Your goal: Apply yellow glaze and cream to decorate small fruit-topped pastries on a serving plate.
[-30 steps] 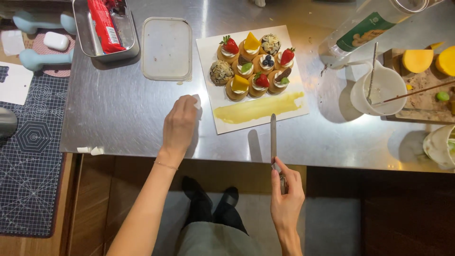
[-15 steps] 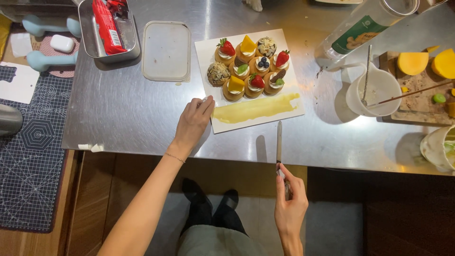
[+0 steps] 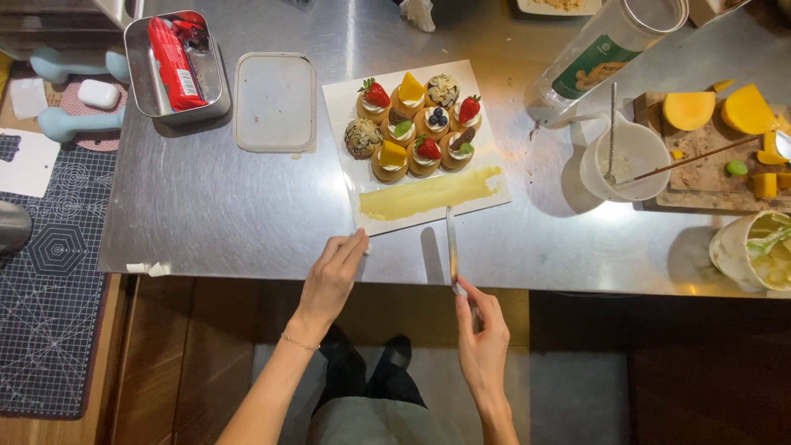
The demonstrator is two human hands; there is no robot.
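A white square plate (image 3: 488, 177) sits on the steel counter (image 3: 231, 206), bearing several small tarts (image 3: 412, 124) topped with fruit and a pale yellow smear (image 3: 432, 194) along its near side. My left hand (image 3: 334, 276) rests flat on the counter, fingertips touching the plate's near left corner. My right hand (image 3: 482, 330) holds a slim metal spatula (image 3: 451, 247) by its handle; the blade points away from me, its tip at the plate's near edge.
A flat lidded container (image 3: 274, 101) and a metal tin with red packets (image 3: 173, 62) lie at the left. At the right stand a tall jar (image 3: 614, 45), a white cup with tools (image 3: 630, 156), a board with mango pieces (image 3: 717, 148) and a bowl (image 3: 754, 251).
My left hand slid right along the counter to the plate's corner. My right hand with the spatula stays near the counter's front edge, blade still toward the plate.
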